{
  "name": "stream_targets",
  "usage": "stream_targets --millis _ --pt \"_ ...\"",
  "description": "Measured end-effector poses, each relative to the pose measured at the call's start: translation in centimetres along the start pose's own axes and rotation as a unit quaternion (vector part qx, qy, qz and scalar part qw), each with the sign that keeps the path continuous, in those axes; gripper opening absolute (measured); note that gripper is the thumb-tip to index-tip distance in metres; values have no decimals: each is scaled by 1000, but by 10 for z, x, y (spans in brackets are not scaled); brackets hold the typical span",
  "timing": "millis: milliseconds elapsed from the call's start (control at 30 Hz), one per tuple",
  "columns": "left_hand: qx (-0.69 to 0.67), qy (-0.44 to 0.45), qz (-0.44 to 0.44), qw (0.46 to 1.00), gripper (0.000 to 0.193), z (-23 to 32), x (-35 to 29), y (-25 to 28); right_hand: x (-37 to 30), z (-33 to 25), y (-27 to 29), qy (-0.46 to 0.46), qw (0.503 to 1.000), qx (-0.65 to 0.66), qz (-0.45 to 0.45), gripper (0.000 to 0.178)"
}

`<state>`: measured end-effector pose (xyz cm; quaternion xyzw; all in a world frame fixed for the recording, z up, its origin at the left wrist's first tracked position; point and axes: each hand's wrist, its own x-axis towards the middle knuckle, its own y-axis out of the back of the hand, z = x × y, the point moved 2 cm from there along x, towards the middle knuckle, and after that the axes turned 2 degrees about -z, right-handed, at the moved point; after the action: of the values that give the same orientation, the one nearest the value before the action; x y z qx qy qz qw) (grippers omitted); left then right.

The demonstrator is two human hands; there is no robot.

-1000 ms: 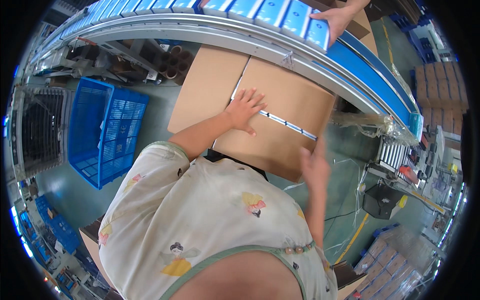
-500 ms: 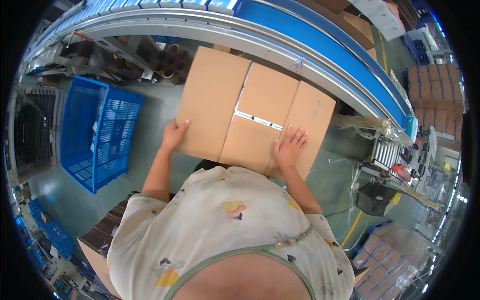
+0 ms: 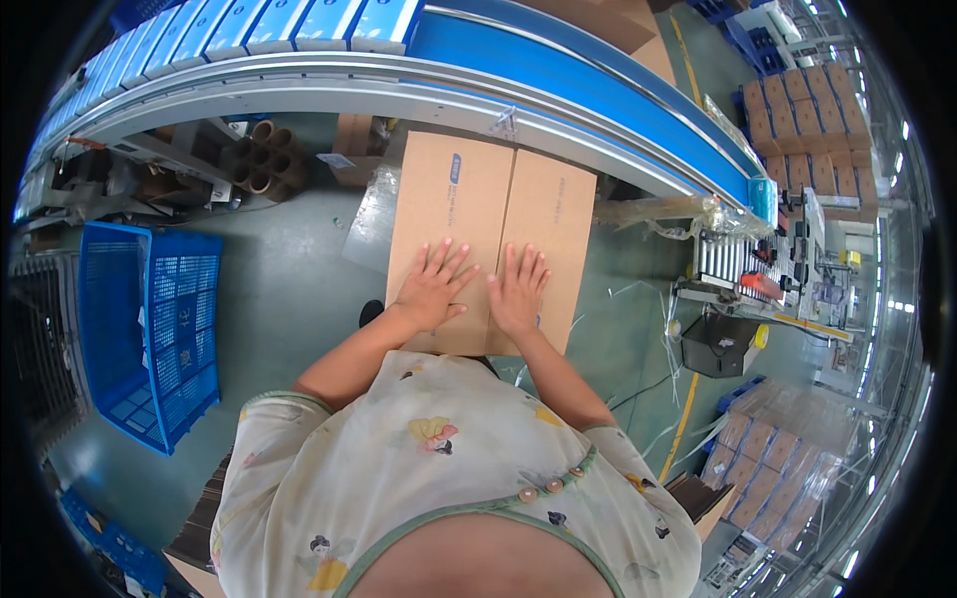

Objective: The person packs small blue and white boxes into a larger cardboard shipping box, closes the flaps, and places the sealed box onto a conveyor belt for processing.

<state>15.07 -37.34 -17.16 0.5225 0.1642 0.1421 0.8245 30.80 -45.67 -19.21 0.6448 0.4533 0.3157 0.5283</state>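
Note:
A brown cardboard box [image 3: 454, 194] stands right in front of me, its two long top flaps lying flat and meeting at a narrow seam. Printing in blue and grey marks the flaps. On the left flap my left hand [image 3: 435, 289] rests palm down with its fingers spread. Beside it, across the seam, my right hand [image 3: 516, 294] presses flat on the right flap with fingers stretched out. Neither hand grips anything. What lies inside the box is hidden under the flaps.
Beyond the box runs a blue conveyor belt [image 3: 558, 65] carrying a row of blue-and-white packages [image 3: 269, 28]. A blue plastic crate [image 3: 184, 339] stands at left, near cardboard tubes [image 3: 267, 164]. To the right are a roller conveyor [image 3: 720, 247] and a dark bin [image 3: 720, 344].
The box's outer flaps, spread out before, have swung inward over the inner ones. Both hands moved from the outer edges onto the top. The view has shifted to the right.

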Motion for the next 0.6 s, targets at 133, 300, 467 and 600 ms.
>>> stream_targets --millis 133,300,467,600 --pt "-49 -3 26 998 66 -7 -3 -9 -6 -6 -7 44 995 -71 50 63" --pt "-194 95 197 956 72 -36 -14 -22 -5 -8 -2 24 997 -71 21 64" --pt "-679 316 126 651 67 -73 -44 -77 -5 4 2 17 998 -62 18 64" --pt "-826 293 114 468 63 -39 -41 -72 2 9 5 25 999 -45 13 63"
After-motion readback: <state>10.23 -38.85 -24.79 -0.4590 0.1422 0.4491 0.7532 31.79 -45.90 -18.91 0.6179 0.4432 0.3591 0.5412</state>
